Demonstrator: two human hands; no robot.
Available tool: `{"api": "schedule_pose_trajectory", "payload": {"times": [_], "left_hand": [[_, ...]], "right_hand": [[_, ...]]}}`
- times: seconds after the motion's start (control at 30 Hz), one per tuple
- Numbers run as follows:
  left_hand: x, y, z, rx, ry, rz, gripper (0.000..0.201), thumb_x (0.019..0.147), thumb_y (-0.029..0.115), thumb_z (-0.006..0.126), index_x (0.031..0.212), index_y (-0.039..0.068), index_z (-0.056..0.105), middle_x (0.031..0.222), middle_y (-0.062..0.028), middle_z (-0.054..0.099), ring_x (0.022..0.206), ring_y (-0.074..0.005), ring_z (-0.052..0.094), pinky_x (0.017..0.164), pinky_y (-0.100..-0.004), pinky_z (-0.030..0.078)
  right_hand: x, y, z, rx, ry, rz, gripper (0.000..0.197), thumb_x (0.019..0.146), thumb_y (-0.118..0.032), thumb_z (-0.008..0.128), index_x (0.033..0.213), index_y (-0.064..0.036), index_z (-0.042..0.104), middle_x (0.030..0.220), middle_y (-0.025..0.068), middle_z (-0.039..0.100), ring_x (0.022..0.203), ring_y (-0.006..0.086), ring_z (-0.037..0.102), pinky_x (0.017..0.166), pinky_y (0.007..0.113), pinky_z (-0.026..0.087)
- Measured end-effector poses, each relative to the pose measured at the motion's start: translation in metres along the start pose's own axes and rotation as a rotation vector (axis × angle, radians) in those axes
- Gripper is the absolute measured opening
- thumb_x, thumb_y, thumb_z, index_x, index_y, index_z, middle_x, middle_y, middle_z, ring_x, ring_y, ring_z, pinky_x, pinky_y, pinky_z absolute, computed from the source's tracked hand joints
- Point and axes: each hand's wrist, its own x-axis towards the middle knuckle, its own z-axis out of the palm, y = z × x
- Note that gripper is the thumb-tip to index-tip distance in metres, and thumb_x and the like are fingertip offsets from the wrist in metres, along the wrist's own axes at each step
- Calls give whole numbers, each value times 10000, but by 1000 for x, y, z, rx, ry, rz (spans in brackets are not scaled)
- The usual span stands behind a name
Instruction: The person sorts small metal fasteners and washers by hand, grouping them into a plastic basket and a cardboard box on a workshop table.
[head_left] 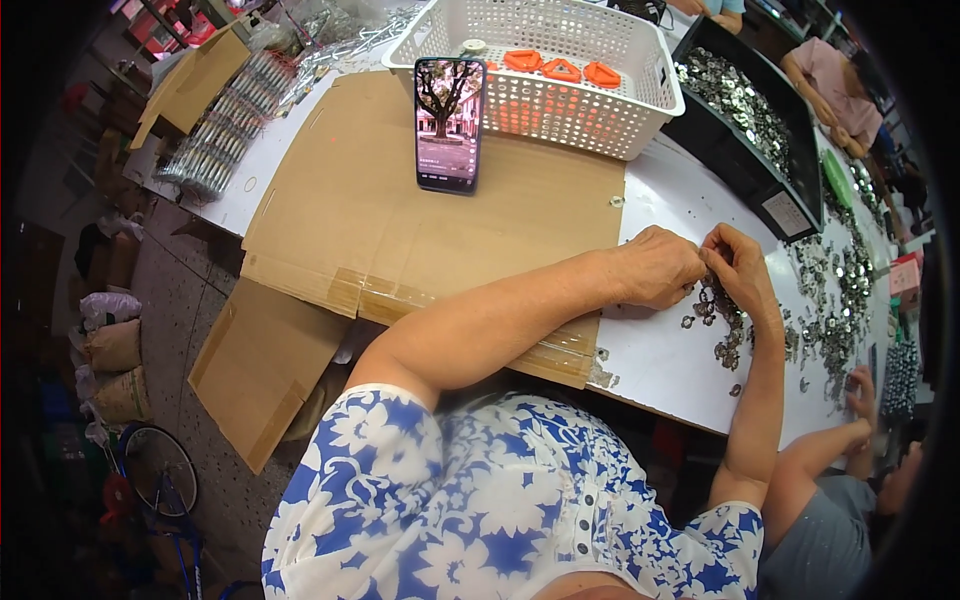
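Fingertips of left hand [655, 268] and right hand [738, 268] pinched narrow together over a small metal piece (too tiny to tell), above loose washers [722, 318] on white table [660, 360]; phone [448, 124] against basket [560, 70] beyond.

**Two hands sorting small metal washers at a crowded worktable**

A person in a blue and white floral top leans over a white table [670, 360]. The left hand [655, 265] and right hand [738, 265] meet fingertip to fingertip above a heap of small metal washers [722, 315]; what they pinch is too small to tell. More washers [835, 300] spread to the right. Flattened cardboard [400, 200] covers the table's left part, and a phone [448, 122] stands on it, screen lit, leaning on a white basket [560, 60] holding orange pieces [560, 68]. A black bin [760, 130] of washers sits behind. Other people's arms show at the right edge.
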Motion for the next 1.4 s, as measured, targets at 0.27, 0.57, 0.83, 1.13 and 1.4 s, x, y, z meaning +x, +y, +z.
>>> {"api": "schedule_pose_trajectory", "payload": {"times": [0.27,0.57,0.83,1.13,1.4], "left_hand": [[0,-4,5,-7,16,-2,89,792,113,679,805,26,676,842,-165,665,795,-371,691,733,-476,552],[1,-5,5,41,-27,-75,87,772,92,675,807,13,677,818,-192,676,803,-398,690,732,-493,549],[1,-1,0,45,-79,-103,95,763,83,678,812,2,680,839,-211,676,820,-412,689,743,-498,549],[0,-1,2,131,6,-121,156,757,40,654,896,-9,704,906,-229,668,854,-415,690,752,-516,547],[0,-3,2,123,-41,-86,148,761,51,647,879,-24,695,902,-232,674,835,-421,692,721,-512,543]], "right_hand": [[0,-2,0,-36,7,-4,152,889,-112,703,856,8,616,678,26,573,612,108,486,576,288,414],[1,2,2,1,-5,10,144,893,-101,697,856,6,607,684,21,566,623,101,486,584,281,413],[0,1,1,21,-11,14,140,899,-96,694,851,-4,600,683,-12,542,633,81,474,583,266,397],[2,1,2,50,-28,37,132,911,-86,688,852,-8,598,702,-22,556,647,67,476,598,250,410],[3,5,2,60,-23,55,129,914,-84,686,847,-13,601,701,-24,554,652,66,475,599,248,408]]}}
